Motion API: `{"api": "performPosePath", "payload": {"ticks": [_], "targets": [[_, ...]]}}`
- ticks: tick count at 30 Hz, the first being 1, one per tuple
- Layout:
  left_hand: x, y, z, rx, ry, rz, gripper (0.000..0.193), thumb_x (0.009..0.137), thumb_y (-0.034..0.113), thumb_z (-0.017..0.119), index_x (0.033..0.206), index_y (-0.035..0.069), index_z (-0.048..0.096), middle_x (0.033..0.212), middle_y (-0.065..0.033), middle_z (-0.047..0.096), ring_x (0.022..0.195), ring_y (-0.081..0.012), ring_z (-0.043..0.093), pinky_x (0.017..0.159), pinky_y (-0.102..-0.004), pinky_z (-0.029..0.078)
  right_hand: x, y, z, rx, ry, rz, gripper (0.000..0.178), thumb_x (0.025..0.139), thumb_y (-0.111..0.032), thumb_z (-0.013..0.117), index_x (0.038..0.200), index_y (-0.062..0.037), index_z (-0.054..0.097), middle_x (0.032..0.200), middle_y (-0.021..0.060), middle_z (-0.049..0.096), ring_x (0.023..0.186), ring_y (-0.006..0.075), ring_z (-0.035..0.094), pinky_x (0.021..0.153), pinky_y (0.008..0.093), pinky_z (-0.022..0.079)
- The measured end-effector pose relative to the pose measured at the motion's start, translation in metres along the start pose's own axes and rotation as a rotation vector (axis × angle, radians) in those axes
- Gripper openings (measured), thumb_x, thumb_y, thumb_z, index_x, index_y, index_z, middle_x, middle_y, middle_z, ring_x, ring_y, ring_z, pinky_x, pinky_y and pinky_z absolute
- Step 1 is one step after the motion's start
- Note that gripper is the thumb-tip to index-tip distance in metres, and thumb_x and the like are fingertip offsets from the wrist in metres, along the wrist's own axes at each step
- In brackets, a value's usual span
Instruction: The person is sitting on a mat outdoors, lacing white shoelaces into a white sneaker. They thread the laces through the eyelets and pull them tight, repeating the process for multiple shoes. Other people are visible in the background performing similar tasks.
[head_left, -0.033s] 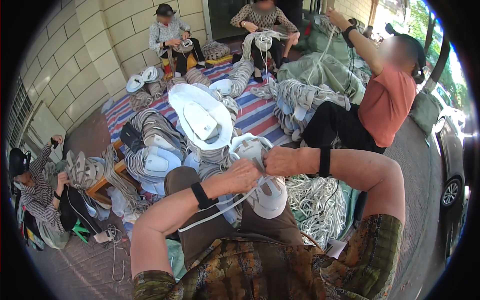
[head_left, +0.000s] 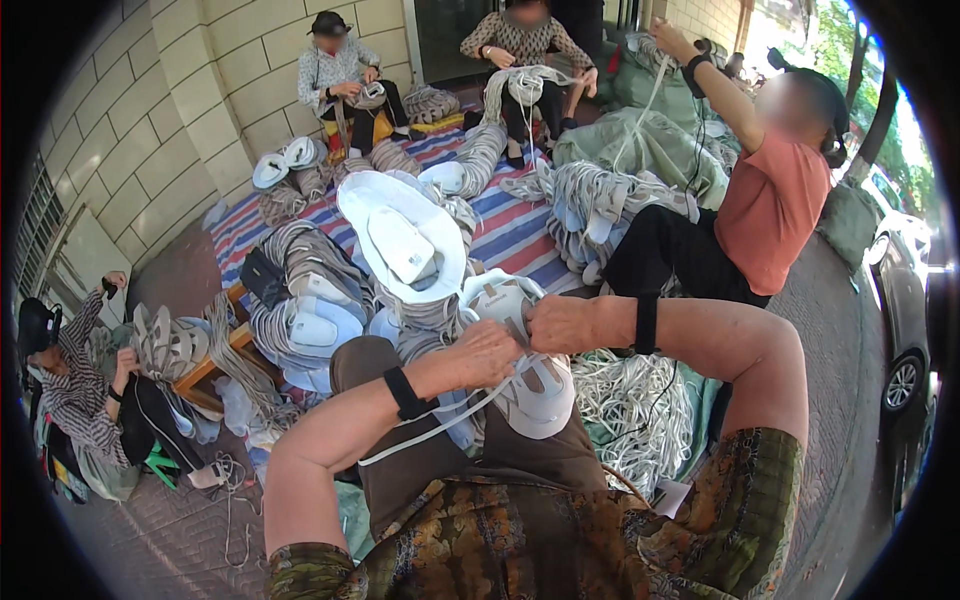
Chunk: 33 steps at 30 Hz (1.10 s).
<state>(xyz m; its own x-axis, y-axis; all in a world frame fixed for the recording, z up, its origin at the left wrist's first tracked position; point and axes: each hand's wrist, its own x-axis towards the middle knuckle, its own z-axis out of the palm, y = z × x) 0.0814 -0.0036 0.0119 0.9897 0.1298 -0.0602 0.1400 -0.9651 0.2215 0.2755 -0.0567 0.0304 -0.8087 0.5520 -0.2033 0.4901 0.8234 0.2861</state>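
Observation:
A pale beige and white shoe upper [head_left: 541,405] rests on my lap between my knees, toe end toward me. My left hand [head_left: 482,352] is closed in a pinch over the eyelet area, at a flat white shoelace [head_left: 412,442] that trails down to the left across my thigh. Close beside it, my right hand [head_left: 562,323] is closed on the edge of the upper's opening; its fingertips hide what else they may hold. The upper's white lining [head_left: 497,297] faces away from me.
Ahead lie stacked shoe uppers [head_left: 325,275] and a large white piece [head_left: 400,235] on a striped sheet [head_left: 520,225]. Loose white laces [head_left: 635,415] fill a green bag at my right. Co-workers sit around: one in an orange shirt [head_left: 770,215] to the right, others behind and left.

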Motion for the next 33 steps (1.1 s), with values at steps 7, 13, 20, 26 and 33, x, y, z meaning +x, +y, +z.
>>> {"api": "performPosePath", "payload": {"ticks": [7, 13, 20, 26, 33], "targets": [[0.003, -0.002, 0.005, 0.039, 0.039, -0.025, 0.012, 0.072, 0.015, 0.067, 0.077, 0.003, 0.065, 0.073, -0.0169, 0.064, 0.076, -0.0353, 0.064, 0.067, -0.0456, 0.048, 0.001, 0.008, 0.005, 0.083, 0.122, -0.024, 0.007, 0.07, -0.015, 0.067, 0.069, -0.0087, 0.069, 0.069, 0.0091, 0.067, 0.071, 0.0286, 0.066, 0.061, 0.0387, 0.053], [0.003, -0.002, 0.017, 0.055, 0.149, -0.057, 0.013, 0.073, 0.014, 0.063, 0.064, 0.005, 0.067, 0.066, -0.0167, 0.065, 0.067, -0.033, 0.066, 0.067, -0.0412, 0.047, 0.006, 0.008, -0.004, 0.161, -0.114, 0.118, 0.013, 0.07, -0.018, 0.065, 0.074, -0.0054, 0.069, 0.075, 0.0113, 0.068, 0.076, 0.0309, 0.067, 0.066, 0.0406, 0.053], [0.01, -0.003, 0.029, 0.106, 0.22, -0.063, 0.009, 0.071, 0.013, 0.061, 0.069, 0.006, 0.067, 0.069, -0.0158, 0.066, 0.07, -0.0316, 0.066, 0.067, -0.0426, 0.046, 0.016, 0.0, -0.005, 0.256, -0.268, 0.446, 0.014, 0.071, -0.016, 0.061, 0.075, -0.0064, 0.07, 0.079, 0.0158, 0.068, 0.078, 0.0331, 0.067, 0.068, 0.0448, 0.052], [-0.001, -0.009, 0.029, 0.147, 0.344, 0.044, 0.008, 0.072, 0.01, 0.059, 0.078, 0.008, 0.064, 0.073, -0.0138, 0.066, 0.071, -0.0306, 0.065, 0.066, -0.043, 0.043, 0.04, 0.003, -0.012, 0.347, -0.328, 0.577, 0.026, 0.073, -0.024, 0.061, 0.086, -0.0046, 0.072, 0.082, 0.0156, 0.069, 0.08, 0.0322, 0.068, 0.071, 0.0418, 0.053], [0.006, -0.009, 0.041, 0.117, 0.454, 0.071, 0.007, 0.071, 0.009, 0.058, 0.071, 0.007, 0.064, 0.068, -0.0141, 0.065, 0.068, -0.03, 0.063, 0.065, -0.04, 0.04, 0.039, -0.003, -0.008, 0.334, -0.293, 0.698, 0.033, 0.076, -0.031, 0.062, 0.089, -0.0033, 0.072, 0.084, 0.0187, 0.069, 0.085, 0.0314, 0.068, 0.078, 0.0409, 0.052]]}}
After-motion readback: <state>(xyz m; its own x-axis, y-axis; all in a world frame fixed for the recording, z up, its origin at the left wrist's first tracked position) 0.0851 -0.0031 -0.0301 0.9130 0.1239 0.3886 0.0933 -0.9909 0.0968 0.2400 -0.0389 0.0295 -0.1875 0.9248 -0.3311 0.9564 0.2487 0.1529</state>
